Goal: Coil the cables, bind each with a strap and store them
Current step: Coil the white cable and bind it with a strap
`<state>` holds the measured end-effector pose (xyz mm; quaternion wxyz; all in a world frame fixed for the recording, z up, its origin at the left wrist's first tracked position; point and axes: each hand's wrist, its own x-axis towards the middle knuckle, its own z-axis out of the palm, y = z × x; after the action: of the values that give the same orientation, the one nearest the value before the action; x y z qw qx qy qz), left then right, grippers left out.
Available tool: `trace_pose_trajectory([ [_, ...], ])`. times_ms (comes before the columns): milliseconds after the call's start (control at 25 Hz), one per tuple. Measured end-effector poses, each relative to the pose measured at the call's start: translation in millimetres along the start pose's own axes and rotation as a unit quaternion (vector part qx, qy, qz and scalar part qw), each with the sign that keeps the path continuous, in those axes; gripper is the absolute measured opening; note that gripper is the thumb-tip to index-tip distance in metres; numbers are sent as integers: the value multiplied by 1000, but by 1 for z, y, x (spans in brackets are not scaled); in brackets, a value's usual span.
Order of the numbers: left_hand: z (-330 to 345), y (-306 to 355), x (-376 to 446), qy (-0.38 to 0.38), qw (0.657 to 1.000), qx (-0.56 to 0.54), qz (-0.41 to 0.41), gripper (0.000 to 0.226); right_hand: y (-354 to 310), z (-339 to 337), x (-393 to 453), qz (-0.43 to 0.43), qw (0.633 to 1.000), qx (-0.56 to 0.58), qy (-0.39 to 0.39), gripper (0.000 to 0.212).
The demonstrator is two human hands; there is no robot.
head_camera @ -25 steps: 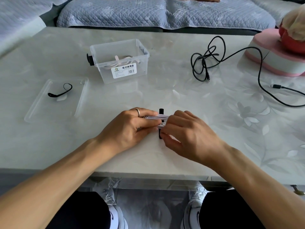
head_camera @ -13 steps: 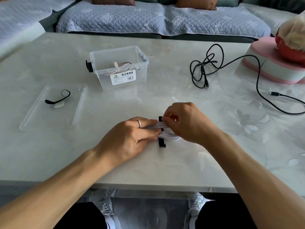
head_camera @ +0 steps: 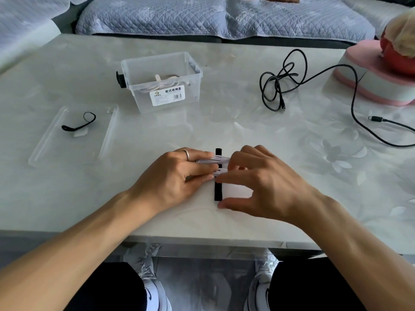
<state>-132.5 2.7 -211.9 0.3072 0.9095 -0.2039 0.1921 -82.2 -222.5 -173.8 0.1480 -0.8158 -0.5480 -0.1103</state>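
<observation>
**Both hands at the white cable, strap lying under it**

The grip of the left hand [head_camera: 179, 176] is on the coiled white cable [head_camera: 221, 161]: its fingers lie straight along the bundle and press it down on the table [head_camera: 269, 135], with a ring on one finger. The right hand [head_camera: 265, 182] comes from the other side; its fingertips touch the same bundle, the fingers a little bent, and the thumb rests on the table just beside the near end of the black strap [head_camera: 218, 187]. Whether the right hand really pinches the cable, I cannot tell. The strap lies flat and crosses under the cable, with one short end showing behind it and a longer end in front.

Further back stands a clear plastic box [head_camera: 190, 63] with a label; inside it lies another white cable (already bound with a light strap). Left of the hands is the clear lid [head_camera: 51, 135], and on it a second black strap [head_camera: 78, 125], curled. At the right a loose black cable [head_camera: 280, 86] lies in an untidy heap, and its long end runs past a pink and white box [head_camera: 370, 86] toward the table edge.
</observation>
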Motion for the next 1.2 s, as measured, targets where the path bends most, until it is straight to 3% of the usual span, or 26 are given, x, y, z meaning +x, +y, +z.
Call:
trace_pose_trajectory([
  [80,0,1,-1,-1,1000,-6,-1,29,-1,6,4,-20,999,-12,26,17],
  [160,0,2,-1,-5,1000,-8,-2,28,-5,10,7,-7,999,6,46,13],
  [360,1,3,-2,-1,1000,1,-3,28,-2,5,17,149,976,129,92,14],
  [640,3,17,2,14,998,-17,-62,28,6,6,37,249,947,197,52,10],
  [840,6,26,8,81,984,-62,-146,16,6,2,39,329,906,265,11,8],
  [1080,7,29,6,94,987,-37,-122,25,6,3,39,341,903,263,-5,6],
  [1200,8,28,5,90,989,-19,-117,19,15,2,41,393,861,322,29,6],
])
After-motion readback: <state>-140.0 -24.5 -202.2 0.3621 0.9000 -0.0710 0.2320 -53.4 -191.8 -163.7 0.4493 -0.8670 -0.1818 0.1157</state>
